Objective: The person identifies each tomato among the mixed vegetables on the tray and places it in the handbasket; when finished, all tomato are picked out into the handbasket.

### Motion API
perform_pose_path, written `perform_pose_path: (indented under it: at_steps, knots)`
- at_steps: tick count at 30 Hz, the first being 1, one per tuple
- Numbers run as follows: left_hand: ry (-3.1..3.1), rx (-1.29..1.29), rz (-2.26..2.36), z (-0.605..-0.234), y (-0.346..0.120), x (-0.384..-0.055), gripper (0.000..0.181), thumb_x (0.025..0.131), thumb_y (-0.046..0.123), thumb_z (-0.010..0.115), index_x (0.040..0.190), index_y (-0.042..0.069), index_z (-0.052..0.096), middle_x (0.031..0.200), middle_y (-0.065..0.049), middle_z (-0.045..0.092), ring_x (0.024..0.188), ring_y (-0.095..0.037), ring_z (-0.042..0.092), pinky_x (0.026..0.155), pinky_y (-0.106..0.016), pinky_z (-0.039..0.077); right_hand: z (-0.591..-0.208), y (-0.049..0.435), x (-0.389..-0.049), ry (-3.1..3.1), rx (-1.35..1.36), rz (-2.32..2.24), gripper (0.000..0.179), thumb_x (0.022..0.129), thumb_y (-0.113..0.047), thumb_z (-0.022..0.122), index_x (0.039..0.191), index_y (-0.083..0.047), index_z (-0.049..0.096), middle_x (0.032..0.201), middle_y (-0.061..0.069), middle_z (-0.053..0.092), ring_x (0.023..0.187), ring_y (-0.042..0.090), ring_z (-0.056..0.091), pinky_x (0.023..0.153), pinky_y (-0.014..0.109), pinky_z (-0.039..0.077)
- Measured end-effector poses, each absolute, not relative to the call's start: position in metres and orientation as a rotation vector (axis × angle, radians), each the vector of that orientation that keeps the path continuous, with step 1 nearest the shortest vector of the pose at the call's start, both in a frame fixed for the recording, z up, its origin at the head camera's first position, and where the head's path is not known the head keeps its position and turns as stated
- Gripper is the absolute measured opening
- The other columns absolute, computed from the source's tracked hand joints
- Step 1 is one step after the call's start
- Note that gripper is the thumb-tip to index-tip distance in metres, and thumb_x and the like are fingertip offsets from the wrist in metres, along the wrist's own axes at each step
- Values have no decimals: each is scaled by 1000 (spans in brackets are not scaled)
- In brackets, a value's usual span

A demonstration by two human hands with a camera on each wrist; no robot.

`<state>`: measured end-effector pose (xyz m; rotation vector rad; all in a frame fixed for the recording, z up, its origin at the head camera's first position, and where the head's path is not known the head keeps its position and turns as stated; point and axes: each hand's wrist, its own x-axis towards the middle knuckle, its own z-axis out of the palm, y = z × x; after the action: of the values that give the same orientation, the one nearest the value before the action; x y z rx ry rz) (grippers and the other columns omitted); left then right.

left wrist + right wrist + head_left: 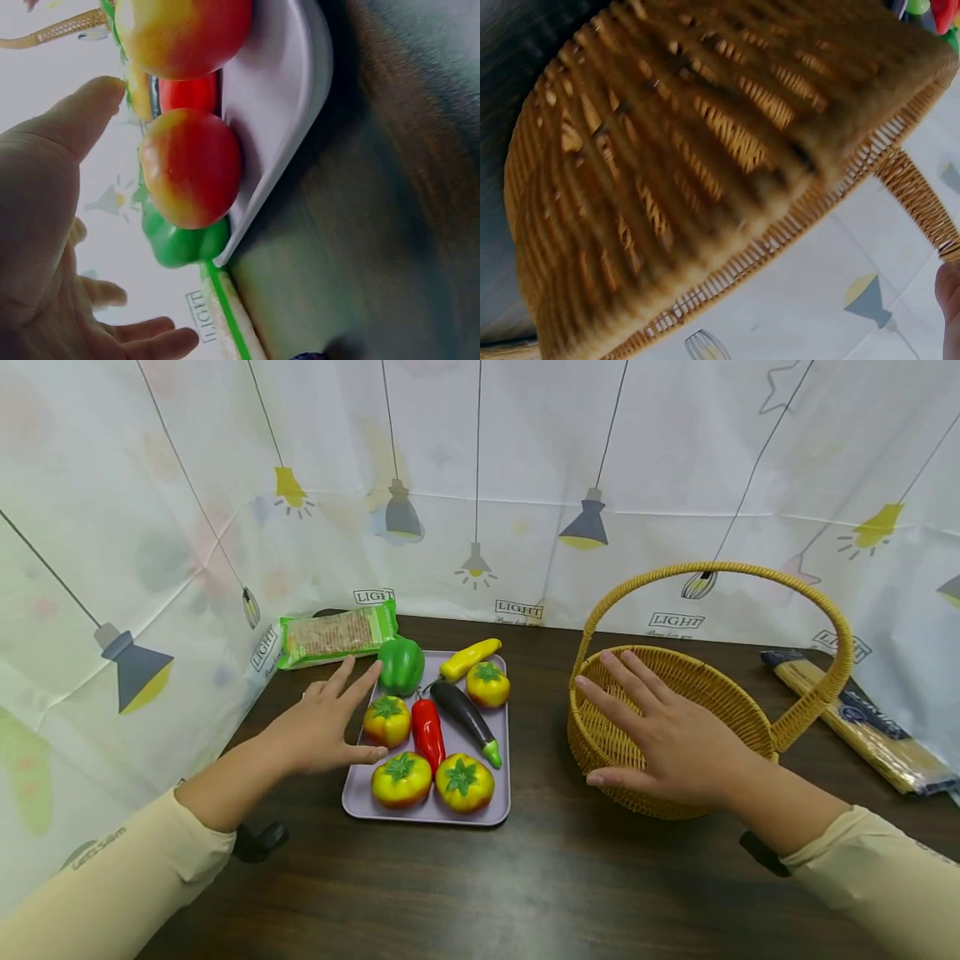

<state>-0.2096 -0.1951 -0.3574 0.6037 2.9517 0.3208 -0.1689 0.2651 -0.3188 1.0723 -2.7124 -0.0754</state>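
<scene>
My left hand [318, 722], fingers spread, hovers beside the left edge of a lilac tray [450, 817]. On that tray lie a green bell pepper [401, 666], a red chili pepper [428, 735], an eggplant [463, 714], a yellow pepper [471, 659] and several yellow-red tomato-like fruits [464, 783]. In the left wrist view the thumb [86, 112] points toward the fruits without holding any. Over the near side of a wicker basket [697, 672] my right hand [675, 747] spreads its fingers and grips nothing. The basket's tall handle [712, 568] arches up behind that hand.
A green-edged food packet [337, 635] lies behind the tray at the left. At the far right is a pack of pasta-like sticks [862, 722]. A white printed cloth [525, 460] hangs behind the dark wooden table [465, 893].
</scene>
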Motion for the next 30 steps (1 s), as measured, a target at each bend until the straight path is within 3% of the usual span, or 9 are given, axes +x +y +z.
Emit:
perform_pose_path:
  at_steps: [6, 8, 12, 20, 27, 30]
  knots:
    - [2923, 580, 460, -365, -201, -203, 120, 80, 58, 81, 166, 17, 7, 162, -28, 19, 137, -58, 34, 111, -73, 23, -320, 253, -165, -2715, 1104, -43, 105, 87, -78, 58, 166, -29, 8, 170, 10, -3, 155, 29, -4, 103, 58, 47]
    - [2914, 562, 490, -368, -202, -202, 121, 79, 55, 83, 165, 14, 9, 158, -29, 28, 137, -52, 39, 112, -69, 26, -320, 250, -164, -2714, 1115, -37, 105, 87, -78, 57, 166, -29, 8, 170, 11, -1, 155, 29, -4, 101, 59, 48]
    - [2906, 481, 509, -372, -204, -201, 121, 77, 55, 84, 164, 8, 13, 147, -29, 41, 127, -44, 52, 104, -62, 44, -321, 244, -163, -2699, 1140, -30, 106, 86, -79, 55, 166, -29, 7, 170, 10, -4, 155, 29, -4, 105, 60, 44]
    - [2840, 391, 589, -380, -207, -203, 116, 79, 51, 84, 159, -5, 20, 127, -24, 61, 117, -40, 58, 102, -59, 47, -326, 231, -162, -2631, 1212, 26, 107, 85, -79, 58, 166, -26, 13, 170, 9, -3, 154, 33, 4, 106, 56, 45]
    - [2718, 310, 776, -393, -207, -208, 107, 80, 40, 87, 155, -7, 29, 124, -21, 63, 88, -22, 68, 79, -40, 60, -330, 218, -158, -2680, 1237, 42, 105, 87, -80, 53, 166, -28, 8, 170, 7, -8, 155, 30, -2, 106, 56, 45]
    - [2640, 265, 901, -396, -206, -208, 101, 82, 29, 88, 155, -7, 29, 125, -21, 61, 85, -19, 68, 68, -34, 61, -334, 214, -158, -2665, 1269, 59, 105, 87, -79, 55, 166, -26, 10, 170, 8, -7, 155, 30, -2, 104, 54, 48]
